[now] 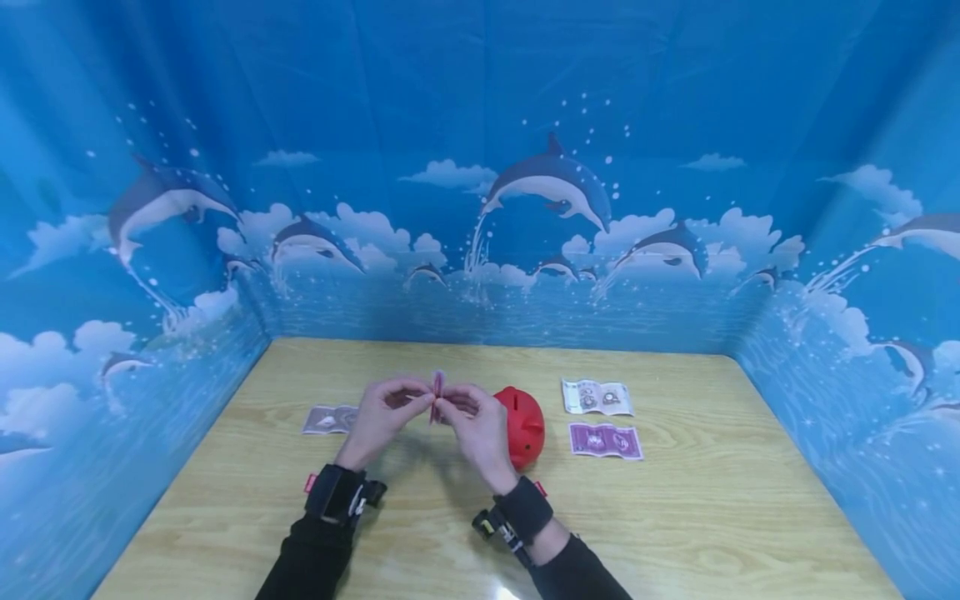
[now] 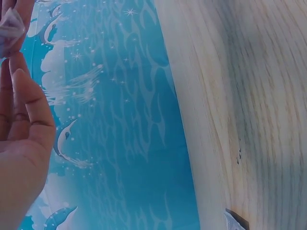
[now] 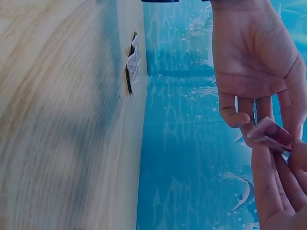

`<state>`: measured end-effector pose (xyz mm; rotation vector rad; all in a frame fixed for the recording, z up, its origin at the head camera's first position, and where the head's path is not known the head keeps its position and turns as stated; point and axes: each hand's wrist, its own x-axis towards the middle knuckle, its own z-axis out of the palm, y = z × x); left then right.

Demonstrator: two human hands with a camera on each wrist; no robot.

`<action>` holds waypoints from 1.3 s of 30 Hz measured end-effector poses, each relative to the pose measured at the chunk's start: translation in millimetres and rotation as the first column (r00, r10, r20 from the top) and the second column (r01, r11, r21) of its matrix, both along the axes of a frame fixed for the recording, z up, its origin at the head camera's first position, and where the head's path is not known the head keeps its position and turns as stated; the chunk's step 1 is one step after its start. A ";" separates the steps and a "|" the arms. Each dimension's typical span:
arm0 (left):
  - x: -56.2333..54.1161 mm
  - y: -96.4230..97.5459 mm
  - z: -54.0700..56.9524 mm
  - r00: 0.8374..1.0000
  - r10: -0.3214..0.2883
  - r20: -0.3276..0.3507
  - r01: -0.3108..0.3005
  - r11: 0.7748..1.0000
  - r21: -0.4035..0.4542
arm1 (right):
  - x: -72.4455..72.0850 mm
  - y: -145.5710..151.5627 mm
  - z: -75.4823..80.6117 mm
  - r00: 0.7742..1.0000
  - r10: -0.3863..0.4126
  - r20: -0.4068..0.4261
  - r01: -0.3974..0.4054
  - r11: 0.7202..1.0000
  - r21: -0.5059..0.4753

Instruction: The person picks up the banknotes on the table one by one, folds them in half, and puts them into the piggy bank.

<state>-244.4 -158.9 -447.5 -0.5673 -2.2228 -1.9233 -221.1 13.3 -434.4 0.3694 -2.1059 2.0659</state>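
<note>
Both hands meet above the table and pinch a small folded pinkish banknote (image 1: 438,384) between thumbs and fingers. The left hand (image 1: 381,418) grips it from the left, the right hand (image 1: 482,429) from the right. In the right wrist view the folded note (image 3: 271,132) shows its creased layers between the fingertips of the two hands. Just behind the right hand stands a red piggy bank (image 1: 527,429), with a dark slot on top and its left side partly hidden. A greyish-brown banknote (image 1: 324,420) lies beside the left hand, which covers its right end.
Right of the piggy bank, a pale banknote (image 1: 597,397) lies above a purple banknote (image 1: 606,441), both creased. Small red tags show near both wrists. The light wooden table (image 1: 712,500) is bordered at the back and sides by a blue dolphin-print curtain (image 1: 480,308).
</note>
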 end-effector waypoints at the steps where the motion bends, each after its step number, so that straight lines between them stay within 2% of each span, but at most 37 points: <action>1: 0.1 0.1 0.4 1.000 0.005 0.005 -0.005 1.000 -0.009 | 2.0 0.7 3.3 1.000 0.018 0.000 -0.018 1.000 -0.011; 4: 7.2 2.3 12.1 1.000 0.015 0.007 -0.014 0.999 -0.042 | 7.5 2.1 11.6 0.998 0.060 -0.007 -0.060 0.997 -0.045; 8: 13.5 4.9 21.8 1.000 0.008 -0.011 -0.009 0.998 -0.061 | 6.8 2.7 9.3 0.998 0.057 -0.012 -0.057 0.998 -0.038; 12: 11.6 4.0 18.1 1.000 -0.023 -0.020 0.022 0.998 -0.051 | 9.9 3.8 14.1 0.997 0.077 -0.016 -0.078 0.996 -0.035; 15: 6.5 1.5 9.6 0.999 -0.036 -0.015 0.035 0.997 -0.062 | 11.3 4.6 16.8 0.996 0.084 -0.013 -0.085 0.996 -0.031; 17: 3.4 0.5 4.1 0.999 -0.039 -0.002 0.039 0.996 -0.080 | 11.3 5.0 16.9 0.998 0.064 -0.010 -0.064 0.998 -0.014; 21: 2.3 1.0 0.6 0.998 -0.058 0.013 0.060 0.990 -0.127 | 3.6 4.2 4.3 0.999 -0.031 -0.016 0.032 0.999 0.043; 25: 2.5 4.4 0.7 0.998 -0.061 -0.006 0.059 0.983 -0.172 | -4.4 2.8 -8.1 0.993 -0.114 -0.025 0.114 0.993 0.022; 31: 4.6 10.7 1.6 0.999 -0.019 -0.045 0.007 0.970 -0.243 | -7.4 2.0 -11.3 0.977 -0.192 -0.097 0.187 0.981 -0.060; 36: 5.3 12.7 3.8 0.999 0.008 -0.036 -0.017 0.963 -0.268 | -7.2 1.8 -11.0 0.978 -0.175 -0.115 0.165 0.982 -0.094; 39: 10.4 14.6 12.8 0.999 0.005 -0.041 -0.016 0.959 -0.282 | -7.0 2.0 -10.7 0.981 -0.161 -0.104 0.151 0.984 -0.100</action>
